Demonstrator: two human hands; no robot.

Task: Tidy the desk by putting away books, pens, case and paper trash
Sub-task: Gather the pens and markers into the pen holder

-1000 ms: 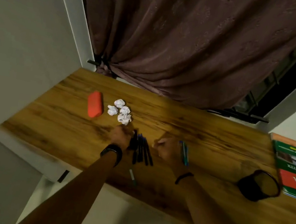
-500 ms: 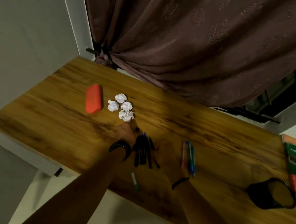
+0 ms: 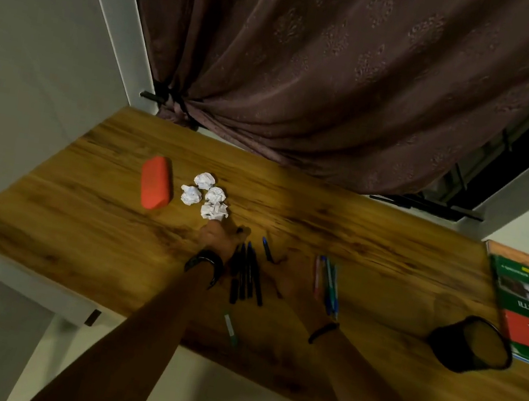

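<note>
L hand [image 3: 215,239], R hand [image 3: 292,276] by pens [image 3: 247,275]

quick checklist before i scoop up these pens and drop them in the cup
1. Dark pens bunched together between the hands: ok.
2. Left hand has a grip on the bunch: cannot tell, too dim and blurred.
3. Right hand holds nothing: cannot tell.
4. All pens gathered: not ok. The coloured pens lie apart, right of the right hand, and a green pen lies alone near the front edge of the desk.
5. Mesh cup mouth unblocked: ok.
6. Way from the coloured pens to the cup is bare desk: ok.
</note>
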